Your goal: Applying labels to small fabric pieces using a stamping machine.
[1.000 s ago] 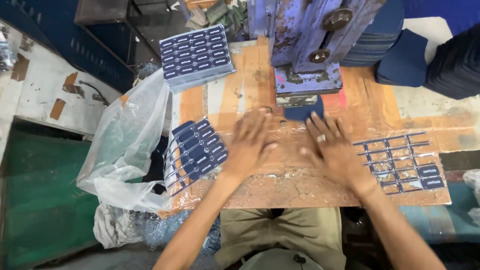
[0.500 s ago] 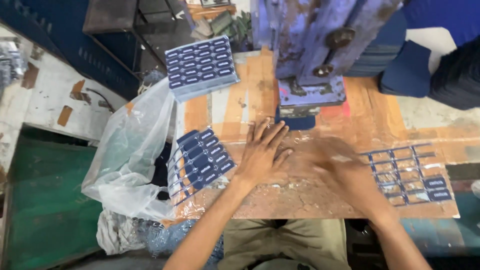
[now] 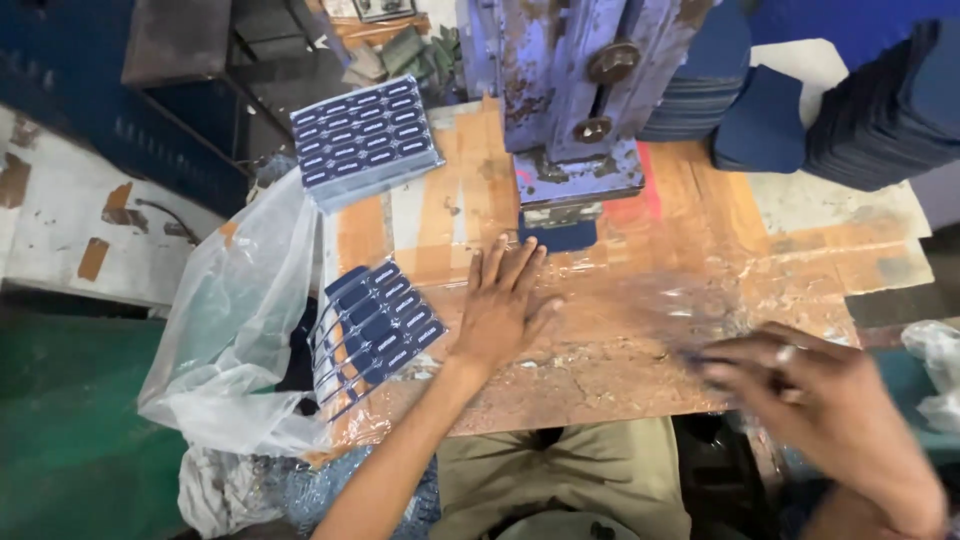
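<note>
left hand [image 3: 503, 308] beside blue sheets [image 3: 375, 325]

The worktop [image 3: 640, 380] is a worn wooden board patched with strips of brown tape and a glossy clear film. At twelve o'clock stands the base of a blue, chipped press [image 3: 580, 120]. At ten o'clock a neat stack of dark blue punched sheets [image 3: 365, 140] sits by the far corner. At eight o'clock a fanned pile of the same sheets [image 3: 375, 325] lies over the near left edge, beside a clear plastic bag [image 3: 235, 340]. The left hand [image 3: 500, 310] rests flat near the centre.
</note>
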